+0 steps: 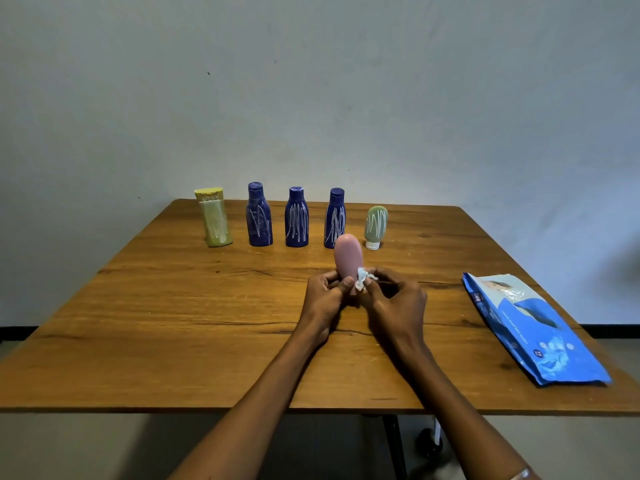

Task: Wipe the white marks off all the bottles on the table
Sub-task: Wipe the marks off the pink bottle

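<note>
Wooden worktop [173, 306] carried a row of bottles along its far side, all streaked with white marks. At about ten o'clock stood the yellow bottle [214, 218]; just to its right came the first blue bottle [259, 216], then the second blue bottle [296, 219] near twelve o'clock, then the third blue bottle [335, 216], and at one o'clock the green bottle [375, 225], standing on its white cap. Nearer the middle, just in front of the third blue bottle, the pink bottle [348, 256] was held upright, its visible upper part showing no white marks. The left hand [323, 296] had its fingers and thumb curled round the pink bottle's lower end. The right hand [398, 299] pinched a small crumpled white wipe [362, 277] against the bottle's right side. At three o'clock, well apart from the hands, a blue pack of wipes [530, 327] lay flat on the worktop.
</note>
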A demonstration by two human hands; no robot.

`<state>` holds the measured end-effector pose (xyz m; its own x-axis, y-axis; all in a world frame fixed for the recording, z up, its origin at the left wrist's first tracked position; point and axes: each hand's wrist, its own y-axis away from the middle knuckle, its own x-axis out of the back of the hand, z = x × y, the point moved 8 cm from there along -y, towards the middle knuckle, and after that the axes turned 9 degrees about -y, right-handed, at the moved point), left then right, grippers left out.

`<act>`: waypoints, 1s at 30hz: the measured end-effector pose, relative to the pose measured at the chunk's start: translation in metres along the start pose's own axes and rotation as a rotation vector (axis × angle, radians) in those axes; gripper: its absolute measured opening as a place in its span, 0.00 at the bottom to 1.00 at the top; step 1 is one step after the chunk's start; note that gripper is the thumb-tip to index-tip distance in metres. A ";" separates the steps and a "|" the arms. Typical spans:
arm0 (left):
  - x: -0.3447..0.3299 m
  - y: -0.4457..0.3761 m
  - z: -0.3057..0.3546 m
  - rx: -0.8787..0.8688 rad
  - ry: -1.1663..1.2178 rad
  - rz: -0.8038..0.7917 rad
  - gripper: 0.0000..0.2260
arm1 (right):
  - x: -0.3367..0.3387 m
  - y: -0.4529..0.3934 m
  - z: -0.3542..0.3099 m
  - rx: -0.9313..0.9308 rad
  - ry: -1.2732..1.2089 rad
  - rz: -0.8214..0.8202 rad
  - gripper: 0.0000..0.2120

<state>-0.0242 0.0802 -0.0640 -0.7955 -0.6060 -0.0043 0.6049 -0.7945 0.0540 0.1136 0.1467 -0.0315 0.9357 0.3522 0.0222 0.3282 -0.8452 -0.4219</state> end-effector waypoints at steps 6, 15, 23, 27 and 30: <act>0.002 0.001 0.003 -0.029 0.050 0.037 0.09 | 0.000 0.003 0.032 -0.268 -0.118 -0.003 0.08; -0.011 0.004 0.016 -0.114 0.062 -0.043 0.10 | -0.016 0.001 0.048 -0.414 -0.227 -0.184 0.07; -0.011 0.006 0.015 -0.102 0.082 -0.056 0.09 | -0.005 -0.002 0.054 -0.425 -0.284 -0.074 0.08; -0.012 0.005 0.015 -0.111 0.082 -0.064 0.09 | -0.011 -0.001 0.056 -0.435 -0.267 -0.144 0.08; -0.009 0.004 0.015 -0.114 0.056 -0.004 0.10 | -0.010 0.004 0.056 -0.440 -0.352 -0.193 0.08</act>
<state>-0.0155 0.0828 -0.0483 -0.7968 -0.6012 -0.0603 0.6041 -0.7946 -0.0602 0.0978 0.1622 -0.0836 0.7788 0.5651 -0.2723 0.5817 -0.8131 -0.0236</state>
